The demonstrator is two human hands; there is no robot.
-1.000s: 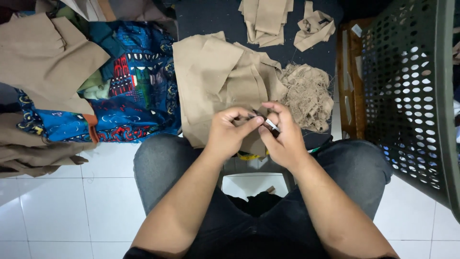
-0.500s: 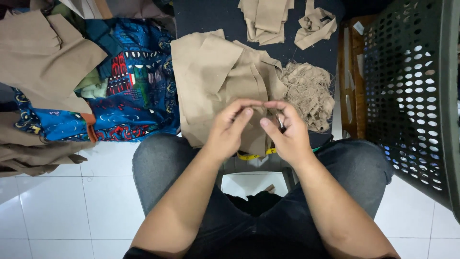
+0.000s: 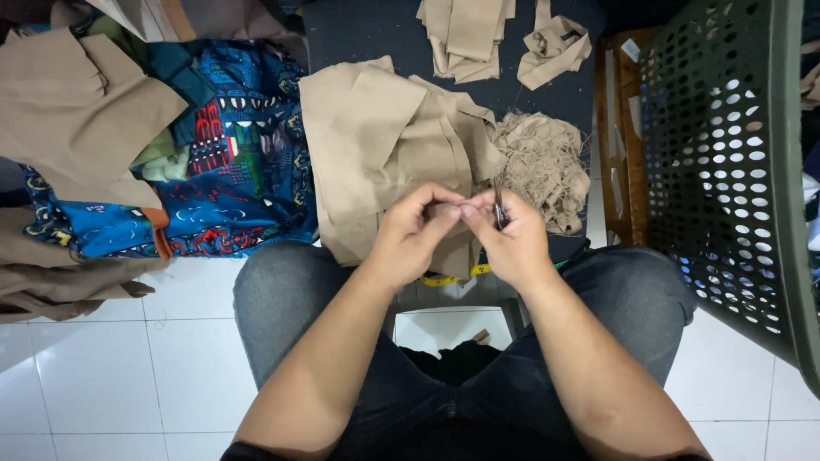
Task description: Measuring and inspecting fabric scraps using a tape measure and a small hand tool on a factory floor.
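Observation:
My left hand [image 3: 416,235] and my right hand [image 3: 509,239] meet fingertip to fingertip above a folded beige garment [image 3: 389,145] that lies in front of my knees. The left fingers pinch a small bit of the beige cloth. In the right hand sits a small dark metal tool [image 3: 500,209], like thread snips, its tip pointing up near the pinched spot. A heap of cut beige threads [image 3: 547,162] lies just right of the garment.
Blue patterned fabric [image 3: 231,171] and more beige pieces [image 3: 77,111] are piled at the left. Folded beige strips [image 3: 465,34] lie at the top. A green perforated plastic basket [image 3: 735,171] stands at the right beside a wooden frame [image 3: 611,154]. A yellow measuring tape [image 3: 448,277] shows under my hands.
Both hands have shifted slightly and brought their fingertips closer together over the cloth; the tool in the right hand now stands more upright. The garment has not moved.

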